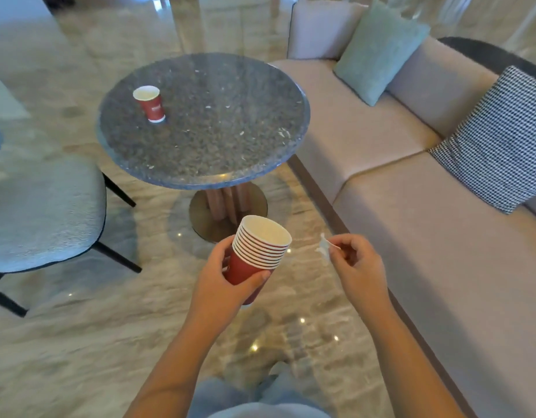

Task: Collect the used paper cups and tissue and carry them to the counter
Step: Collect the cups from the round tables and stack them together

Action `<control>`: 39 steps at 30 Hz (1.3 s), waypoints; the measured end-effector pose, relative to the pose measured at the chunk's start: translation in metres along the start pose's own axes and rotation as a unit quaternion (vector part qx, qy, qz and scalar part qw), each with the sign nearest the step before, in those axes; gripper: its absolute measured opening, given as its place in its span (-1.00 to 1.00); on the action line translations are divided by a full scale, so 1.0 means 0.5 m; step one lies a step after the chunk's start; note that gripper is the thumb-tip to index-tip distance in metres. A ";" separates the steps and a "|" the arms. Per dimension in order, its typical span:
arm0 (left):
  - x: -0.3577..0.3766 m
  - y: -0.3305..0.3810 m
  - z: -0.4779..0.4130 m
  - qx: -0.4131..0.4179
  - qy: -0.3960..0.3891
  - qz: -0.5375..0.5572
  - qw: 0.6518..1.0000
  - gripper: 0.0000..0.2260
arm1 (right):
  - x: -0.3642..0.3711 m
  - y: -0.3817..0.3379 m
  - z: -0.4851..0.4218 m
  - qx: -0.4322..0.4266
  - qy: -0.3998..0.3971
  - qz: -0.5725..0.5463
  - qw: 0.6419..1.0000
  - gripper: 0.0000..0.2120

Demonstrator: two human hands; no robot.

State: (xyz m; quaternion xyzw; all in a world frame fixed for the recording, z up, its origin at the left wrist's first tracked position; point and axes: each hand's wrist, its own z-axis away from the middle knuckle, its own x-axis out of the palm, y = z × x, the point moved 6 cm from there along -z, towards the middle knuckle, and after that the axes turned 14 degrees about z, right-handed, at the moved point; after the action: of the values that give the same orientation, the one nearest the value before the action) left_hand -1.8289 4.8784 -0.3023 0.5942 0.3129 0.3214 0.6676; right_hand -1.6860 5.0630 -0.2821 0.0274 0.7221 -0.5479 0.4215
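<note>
Stack of red paper cups [260, 250] sits in our left hand [221, 276], fingers and thumb wrapped round the lowest cup's wall, mouth tilted up and away from us. Right hand [360, 263] pinches a small white tissue scrap [323, 250] between thumb and fingertips, just beside the stack's rim and not touching it. One more red cup [150, 105] stands upright on the round stone surface [224, 140], far-left side, well apart from both hands.

Step in hand, as we judge it: drop the scrap into the top cup to free the right hand, then fetch the lone cup. To do it well, we bring the scrap right over the open mouth before releasing, since it's light and will likely drift. Hold the stack mouth-up. Nest the lone cup on top to trap the tissue.

Writing: the lone cup has a small pale mark on its red wall, too blurred to read. The stack shows none.

Around: beige sofa [381, 176] beside the surface, grey chair [43, 212] opposite, marble floor [80, 327]. No counter in view.
</note>
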 end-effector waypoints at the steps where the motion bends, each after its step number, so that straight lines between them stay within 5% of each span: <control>1: -0.013 -0.002 -0.009 -0.001 0.013 0.001 1.000 -0.48 | 0.016 -0.008 -0.012 -0.003 -0.014 -0.001 1.000 -0.76; 24: -0.535 -0.013 -0.357 -0.019 0.150 0.069 0.986 -0.46 | 0.511 -0.374 -0.246 -0.048 -0.108 -0.014 0.993 -0.81; 39: -0.640 -0.069 -0.534 -0.064 0.191 0.064 0.977 -0.50 | 0.684 -0.431 -0.463 -0.052 -0.123 0.027 0.991 -0.82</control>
State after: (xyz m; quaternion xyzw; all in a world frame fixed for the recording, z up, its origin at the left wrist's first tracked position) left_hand -2.2319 4.7772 -0.3514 0.4968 0.3748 0.4902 0.6103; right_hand -2.1479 5.0216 -0.3250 -0.0425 0.6912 -0.4972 0.5227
